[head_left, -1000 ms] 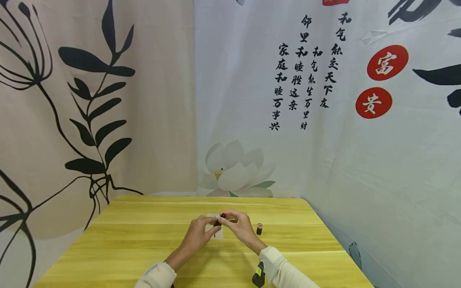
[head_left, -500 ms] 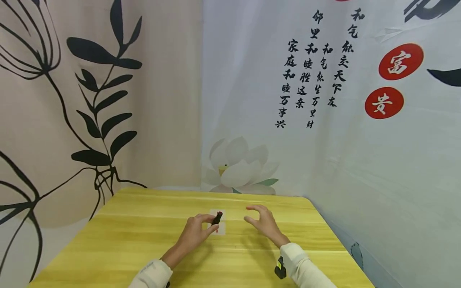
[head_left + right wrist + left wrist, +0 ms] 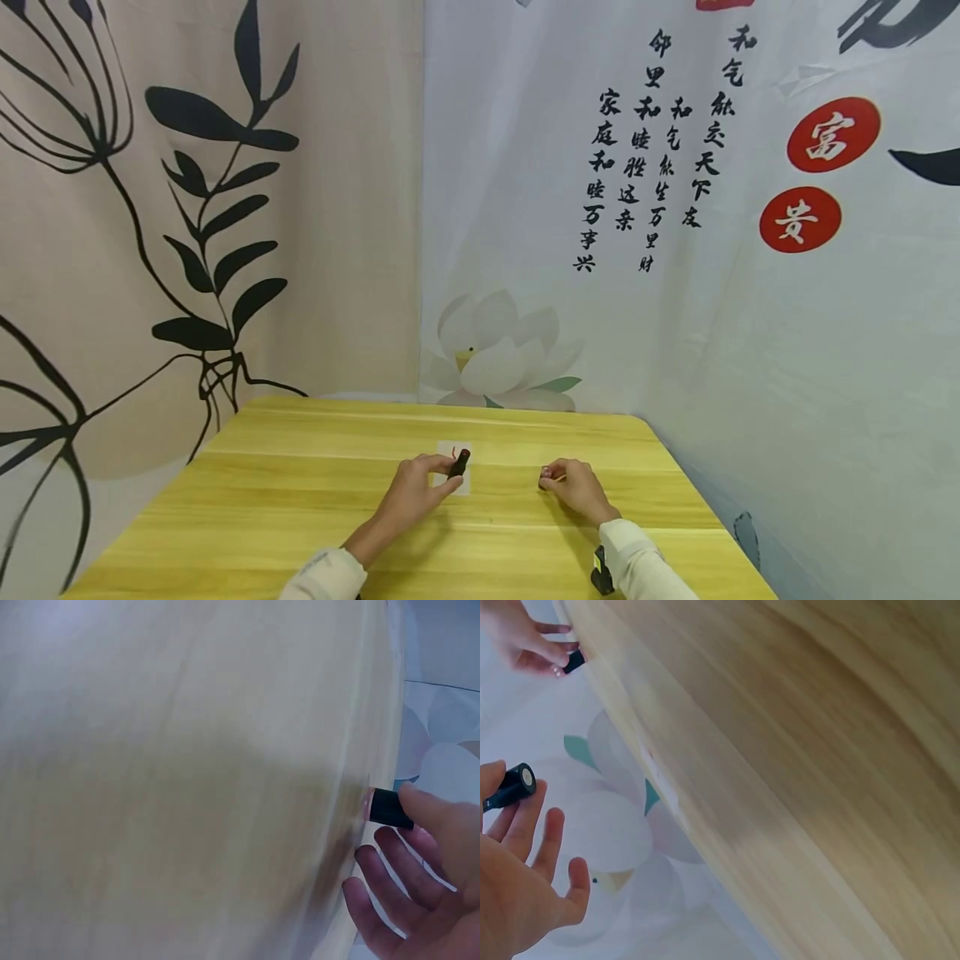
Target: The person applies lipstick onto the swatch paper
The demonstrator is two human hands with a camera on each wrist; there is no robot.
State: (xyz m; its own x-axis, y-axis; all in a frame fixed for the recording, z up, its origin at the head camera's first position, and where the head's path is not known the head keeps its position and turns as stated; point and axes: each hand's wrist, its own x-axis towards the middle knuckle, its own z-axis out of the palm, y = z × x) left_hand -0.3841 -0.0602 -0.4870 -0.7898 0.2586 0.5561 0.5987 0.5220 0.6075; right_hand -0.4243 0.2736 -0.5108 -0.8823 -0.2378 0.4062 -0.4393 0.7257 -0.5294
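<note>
A black lipstick (image 3: 461, 463) with a dark red top end is pinched between the thumb and fingers of my left hand (image 3: 408, 495), tilted over the white paper (image 3: 444, 448). In the left wrist view the pale round base of the lipstick (image 3: 526, 778) faces the camera, and the other fingers of that hand stand spread. On the right, my right hand (image 3: 585, 492) grips a short black lipstick cap (image 3: 543, 477) at the table. The right wrist view has the thumb on the cap (image 3: 390, 808), its lighter end against the wood.
Red marks show on the paper, partly covered by the lipstick and left hand. The yellow wooden table (image 3: 300, 475) ends at a printed cloth backdrop (image 3: 502, 208) behind and on the right. A black device (image 3: 601, 572) is on the right wrist.
Both hands were together at the lipstick a second ago. My right hand then let go, moved right with fingers parted, and took hold of the standing cap. The left hand kept the lipstick.
</note>
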